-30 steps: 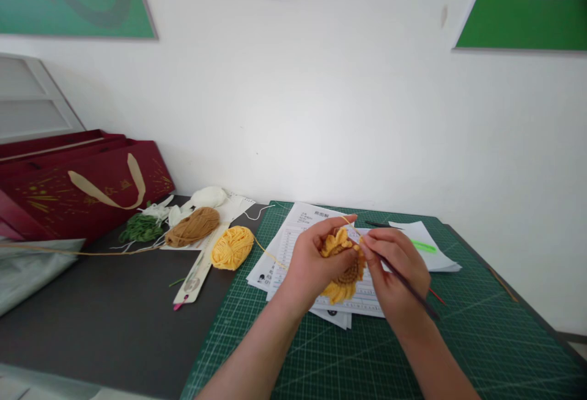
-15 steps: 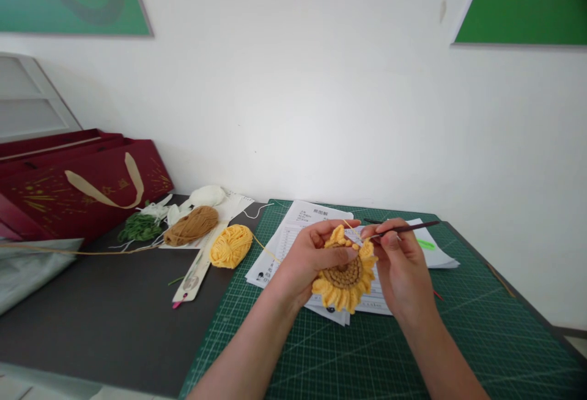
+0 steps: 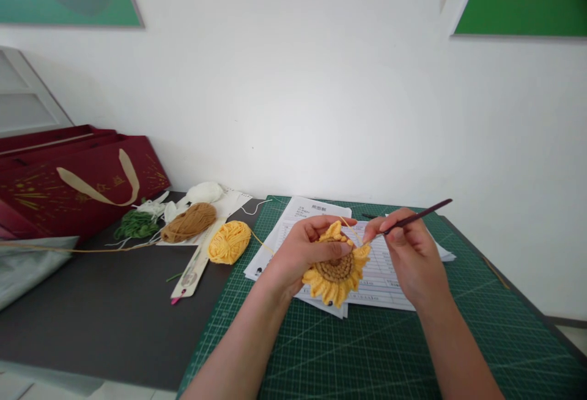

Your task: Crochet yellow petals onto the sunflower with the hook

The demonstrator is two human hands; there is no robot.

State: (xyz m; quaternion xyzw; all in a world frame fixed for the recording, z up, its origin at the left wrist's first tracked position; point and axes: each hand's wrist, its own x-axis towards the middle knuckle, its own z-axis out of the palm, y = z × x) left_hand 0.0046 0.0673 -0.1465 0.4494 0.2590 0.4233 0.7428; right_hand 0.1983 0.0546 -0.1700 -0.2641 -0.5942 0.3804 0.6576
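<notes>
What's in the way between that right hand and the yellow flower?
Nothing visible blocks it. The right hand holds the hook, its tip at the edge of the flower. Just a thin yarn strand runs close to the tip. The left hand grips the other side.

Right fingers [image 3: 400, 238] hold hook [image 3: 419, 214], seemingly touching yellow flower [image 3: 338, 273].

Left fingers [image 3: 326, 251] hide part of crochet flower [image 3: 336, 271]; red bag [image 3: 87, 164] cut off.

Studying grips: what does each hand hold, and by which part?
Left hand: the crocheted flower, by its upper left side. Right hand: the dark-handled hook, by the handle's front.
</notes>
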